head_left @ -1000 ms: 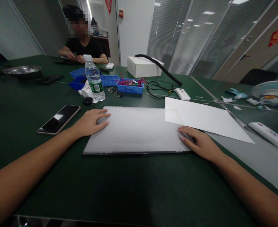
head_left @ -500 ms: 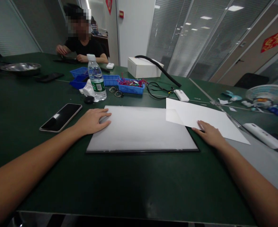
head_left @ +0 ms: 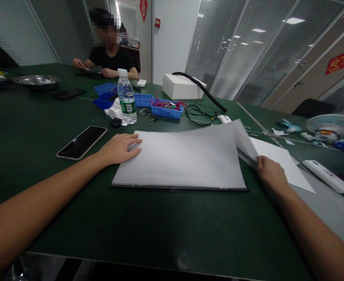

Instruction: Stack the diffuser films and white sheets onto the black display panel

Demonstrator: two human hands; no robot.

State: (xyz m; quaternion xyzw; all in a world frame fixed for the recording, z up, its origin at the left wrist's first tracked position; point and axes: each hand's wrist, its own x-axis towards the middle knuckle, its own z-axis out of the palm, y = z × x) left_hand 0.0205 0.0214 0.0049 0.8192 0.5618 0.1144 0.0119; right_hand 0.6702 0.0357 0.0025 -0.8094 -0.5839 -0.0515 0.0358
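A flat rectangular panel with a thin black edge (head_left: 177, 189) lies in front of me, its top covered by a smooth white sheet (head_left: 180, 160). My left hand (head_left: 120, 149) rests on the panel's left side, fingers spread over the sheet. At the right end, a thin white flap (head_left: 243, 138) stands up and bends over. My right hand (head_left: 271, 171) pinches the flap's near corner. Whether the flap is part of the covering sheet or a separate one, I cannot tell. Another white sheet (head_left: 280, 160) lies partly behind my right hand.
Left of the panel lies a phone (head_left: 82, 143). Behind it stand a water bottle (head_left: 127, 99), a black mouse (head_left: 116, 122) and a blue tray (head_left: 167, 112) of wires. A white box (head_left: 183, 86) is farther back. Across the table sits a person (head_left: 110, 58).
My right hand has closed on a sheet's corner and shifted slightly right. The right end has risen and curled. My left hand stays on the panel; the view has shifted slightly.
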